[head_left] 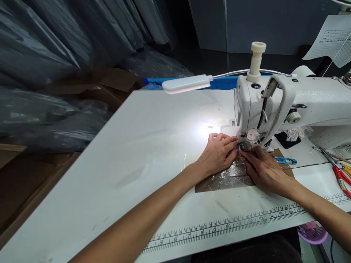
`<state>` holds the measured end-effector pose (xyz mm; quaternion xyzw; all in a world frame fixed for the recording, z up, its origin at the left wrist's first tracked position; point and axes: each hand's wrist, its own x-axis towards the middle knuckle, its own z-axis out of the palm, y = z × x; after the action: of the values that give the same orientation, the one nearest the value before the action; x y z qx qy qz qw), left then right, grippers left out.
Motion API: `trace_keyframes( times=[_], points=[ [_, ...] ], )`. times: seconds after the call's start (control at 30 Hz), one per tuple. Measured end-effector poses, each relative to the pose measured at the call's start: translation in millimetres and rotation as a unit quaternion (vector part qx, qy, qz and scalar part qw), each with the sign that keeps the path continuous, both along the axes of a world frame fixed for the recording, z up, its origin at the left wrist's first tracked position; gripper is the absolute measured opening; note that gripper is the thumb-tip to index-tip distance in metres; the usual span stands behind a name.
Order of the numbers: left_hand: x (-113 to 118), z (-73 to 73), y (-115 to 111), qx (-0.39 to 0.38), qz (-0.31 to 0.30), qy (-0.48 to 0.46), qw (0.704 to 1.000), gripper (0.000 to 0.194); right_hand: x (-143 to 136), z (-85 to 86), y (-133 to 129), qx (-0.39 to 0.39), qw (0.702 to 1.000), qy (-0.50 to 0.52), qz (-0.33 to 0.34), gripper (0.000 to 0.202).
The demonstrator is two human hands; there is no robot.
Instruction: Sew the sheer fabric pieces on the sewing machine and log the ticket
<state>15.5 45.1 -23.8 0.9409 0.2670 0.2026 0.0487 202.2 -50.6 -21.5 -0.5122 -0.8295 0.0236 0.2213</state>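
Brown sheeting (210, 185) lay on the white table (131, 153), its far part beneath the needle end of the machine (320, 96), and shiny clear film (238, 170) covered its middle. Both hands rested over it, one on each side of the foot (245, 147), near each other but apart. The left hand (218, 155) lay palm down with its fingers stretched towards the foot, partly on the sheeting's left side. The right hand (264, 173) was bent over the right side, thumb and forefinger pointing in just below the foot; whether they pinched anything could not be told.

Blue snips (286, 160) lay just beside the right hand, at the sheeting's right edge. Further right, red-handled scissors (341, 179) lay near the table's front edge, along which ran a printed ruler (230, 226). A pale fabric flower (251, 134) hung on the machine's head above the foot, and white lace (295, 134) showed under its arm. A lamp (186, 84) on a bendy metal neck cast a bright patch beyond the left hand. At upper right hung a printed paper (326, 40); below the table, at lower right, was a purple basket (315, 236). Cartons (120, 79) and clear plastic (46, 117) were heaped on the left.
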Motion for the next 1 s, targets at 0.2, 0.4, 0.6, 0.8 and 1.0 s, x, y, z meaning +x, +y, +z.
trace_keyframes(
  times=[0.2, 0.4, 0.6, 0.8, 1.0],
  points=[
    [2.2, -2.8, 1.4, 0.000, 0.007, -0.014, 1.000, 0.027, -2.7, -4.6, -0.7, 0.013, 0.999, -0.032, -0.013, 0.033],
    [0.0, -5.8, -1.9, 0.078, -0.026, -0.088, 0.993, 0.024, -1.6, -10.5, -1.4, 0.025, 0.998, -0.059, -0.024, 0.035],
    [-4.2, -8.0, -1.1, 0.057, -0.079, -0.068, 0.993, 0.030, -3.2, -11.6, -3.4, 0.020, 0.996, -0.080, -0.038, 0.035],
    [-5.0, -10.9, -1.0, 0.060, -0.064, -0.051, 0.995, 0.031, -5.1, -11.2, -6.4, 0.022, 0.998, -0.049, -0.043, 0.034],
    [-4.7, -4.7, 2.4, 0.081, -0.045, -0.026, 0.995, 0.029, -3.1, -4.6, -6.7, 0.002, 1.000, -0.014, -0.020, 0.033]
  ],
)
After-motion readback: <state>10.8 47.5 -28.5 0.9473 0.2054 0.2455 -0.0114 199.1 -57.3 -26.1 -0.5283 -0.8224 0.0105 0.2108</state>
